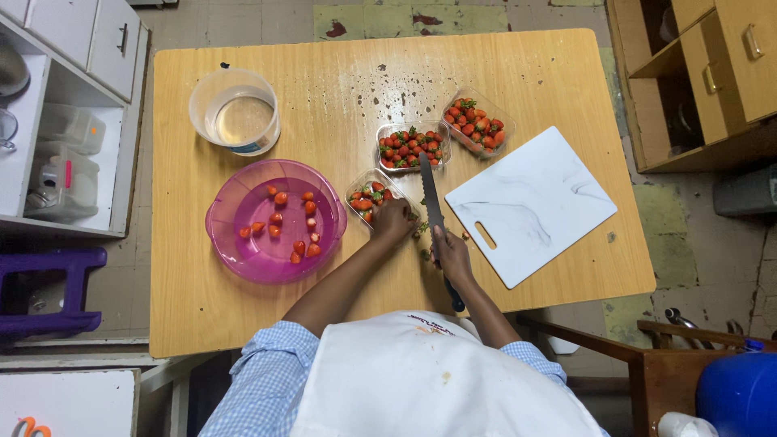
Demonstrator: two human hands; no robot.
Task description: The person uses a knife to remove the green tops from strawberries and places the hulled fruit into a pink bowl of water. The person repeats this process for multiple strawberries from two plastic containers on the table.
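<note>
Nearest the lens: white apron (437, 380) over blue checked sleeves, pressed to the near edge of the wooden table (243, 316). Just beyond that edge, right hand (451, 255) clamped on a long serrated knife (431, 202), blade pointing away toward the far punnets. Left hand (393, 220) beside it, fingers curled together on a strawberry; grip hidden. Touching that hand, a clear punnet (368, 194) of strawberries. Left of the knife, pink bowl (243, 202) holding trimmed berries, near the table's left edge. Right of the knife, white cutting board (530, 202), bare, angled. Beyond the blade tip, two more clear punnets (413, 146) (477, 121). Far left, round clear tub (235, 109). Open wood along the far edge.
</note>
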